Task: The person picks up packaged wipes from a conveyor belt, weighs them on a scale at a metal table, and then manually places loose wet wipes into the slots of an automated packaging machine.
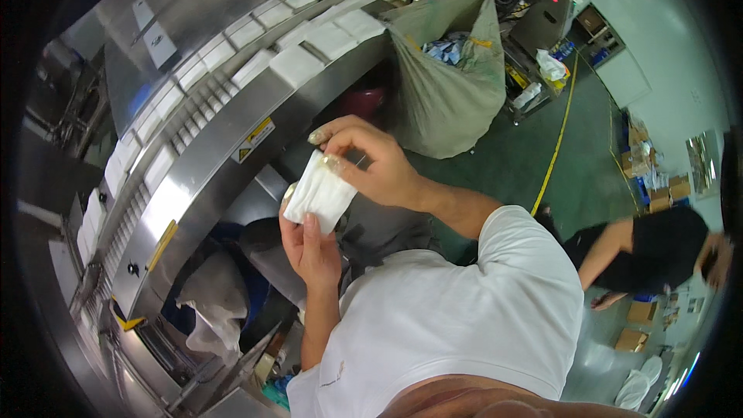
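My left hand grips the lower edge of a folded white tissue pad, thumb in front and fingers behind. At the pad's upper right corner, my right hand is closed, pinching it between thumb and fingers. Shiny, yellowish coverings show on some of my fingertips. The pad is held up in front of my chest, apart from the curved conveyor. Rows of similar white pads lie along that conveyor, some on its metal edge.
A large grey-green cloth sack with crumpled wrappers hangs open beside the conveyor. Below it to the left is a bin with a pale plastic bag. A person in dark clothes is at the right. Cardboard boxes stand along the wall.
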Available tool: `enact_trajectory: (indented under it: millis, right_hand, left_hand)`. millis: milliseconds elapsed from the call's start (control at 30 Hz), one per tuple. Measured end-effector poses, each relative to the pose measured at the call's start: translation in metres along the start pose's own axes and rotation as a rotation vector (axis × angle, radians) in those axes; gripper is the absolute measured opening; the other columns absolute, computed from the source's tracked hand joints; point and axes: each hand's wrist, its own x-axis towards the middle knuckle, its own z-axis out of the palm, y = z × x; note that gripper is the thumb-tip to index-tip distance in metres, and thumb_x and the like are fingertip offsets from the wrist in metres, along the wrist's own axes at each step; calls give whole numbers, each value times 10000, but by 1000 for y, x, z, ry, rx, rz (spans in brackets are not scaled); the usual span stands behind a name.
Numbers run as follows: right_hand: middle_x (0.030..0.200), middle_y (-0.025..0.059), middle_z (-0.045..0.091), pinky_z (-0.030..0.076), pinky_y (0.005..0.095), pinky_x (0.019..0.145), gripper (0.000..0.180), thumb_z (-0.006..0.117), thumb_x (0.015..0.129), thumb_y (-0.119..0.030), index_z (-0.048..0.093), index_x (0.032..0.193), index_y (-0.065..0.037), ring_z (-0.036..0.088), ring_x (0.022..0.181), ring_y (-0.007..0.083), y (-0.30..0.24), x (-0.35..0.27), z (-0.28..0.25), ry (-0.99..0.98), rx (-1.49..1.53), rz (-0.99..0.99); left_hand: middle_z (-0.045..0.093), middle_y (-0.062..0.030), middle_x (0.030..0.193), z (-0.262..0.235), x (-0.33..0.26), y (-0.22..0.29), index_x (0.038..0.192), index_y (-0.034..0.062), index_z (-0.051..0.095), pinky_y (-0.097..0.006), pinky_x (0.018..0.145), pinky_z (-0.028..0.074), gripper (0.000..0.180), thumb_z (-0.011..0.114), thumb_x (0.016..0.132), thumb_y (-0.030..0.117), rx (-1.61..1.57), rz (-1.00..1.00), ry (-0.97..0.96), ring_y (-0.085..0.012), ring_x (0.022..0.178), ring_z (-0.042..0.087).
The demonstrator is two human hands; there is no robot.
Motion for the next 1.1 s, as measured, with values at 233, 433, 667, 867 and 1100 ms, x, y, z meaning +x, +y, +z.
enact_trajectory:
  millis: [233,433,667,867,1100]
  right_hand:
    - [1233,109,630,504,268,917,189,653,938,64,599,1105,-5,606,1061,128,15,-14,6,62,272,147]
    - [1257,137,623,470,279,969,241,610,937,92,563,1163,21,597,1092,143,19,-13,16,43,267,71]
    - [1170,98,637,466,271,958,256,610,981,-13,547,1225,34,592,1075,132,2,-9,18,6,312,245]
    - [1103,49,632,478,255,871,202,632,1013,-130,593,1151,13,581,986,102,15,-16,16,-126,206,301]
    - [948,118,644,498,312,720,233,737,941,-184,628,1036,-1,607,806,210,27,-8,21,-72,-115,-353]
  left_hand:
    - [592,-125,1375,8,1,-5,1471,10,419,-334,1042,478,470,581,1037,90,-28,-40,106,-188,1225,591]
    - [610,-115,1359,1,2,1,1430,40,476,-367,1026,523,398,514,1096,254,-43,-21,58,-198,1221,626]
    - [602,-111,1346,-4,0,-2,1410,35,477,-341,1041,493,391,497,1103,276,59,95,29,-177,1235,596]
    - [596,-102,1326,-1,1,5,1410,13,465,-312,1004,470,429,521,1095,299,496,234,29,-152,1182,575]
    - [679,-67,1197,-8,3,21,1329,-3,577,-289,923,499,444,601,1056,347,38,-139,58,-140,1050,635]
